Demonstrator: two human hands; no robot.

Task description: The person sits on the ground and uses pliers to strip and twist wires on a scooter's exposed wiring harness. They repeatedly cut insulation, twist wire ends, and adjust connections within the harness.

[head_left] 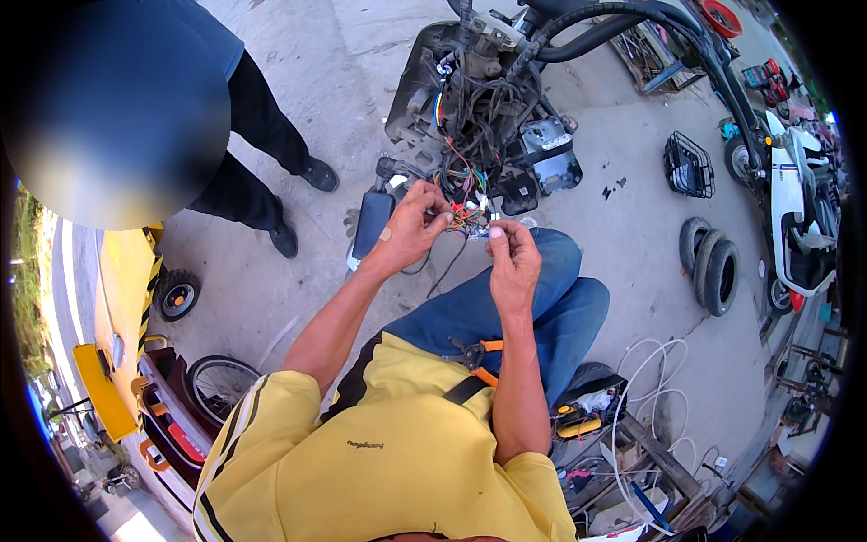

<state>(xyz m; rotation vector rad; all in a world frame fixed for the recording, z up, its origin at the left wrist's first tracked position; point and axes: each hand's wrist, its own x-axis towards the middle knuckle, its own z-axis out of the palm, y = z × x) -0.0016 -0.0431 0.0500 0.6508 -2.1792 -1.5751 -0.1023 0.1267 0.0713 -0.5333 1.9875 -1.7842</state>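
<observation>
A tangle of colored wires [466, 213] hangs from the stripped front of an electric scooter [483, 86], between my two hands. My left hand [415, 224] is closed in a pinch on wires at the left of the bundle. At its right side, my right hand [515, 262] pinches a thin wire between thumb and forefinger; the exact grip is too small to make out. White plug connectors [483, 204] sit among the wires. Beside my left hand is a dark rectangular mirror [372, 224]. Wire strippers [479, 355] with orange handles lie at my lap.
A person [257, 117] in dark trousers stands at the left. Tires [720, 275] and a black wire basket [688, 164] lie on the ground to the right, near a white scooter [799, 212]. A tool box [582, 411] and white tubing [623, 406] are beside my right elbow.
</observation>
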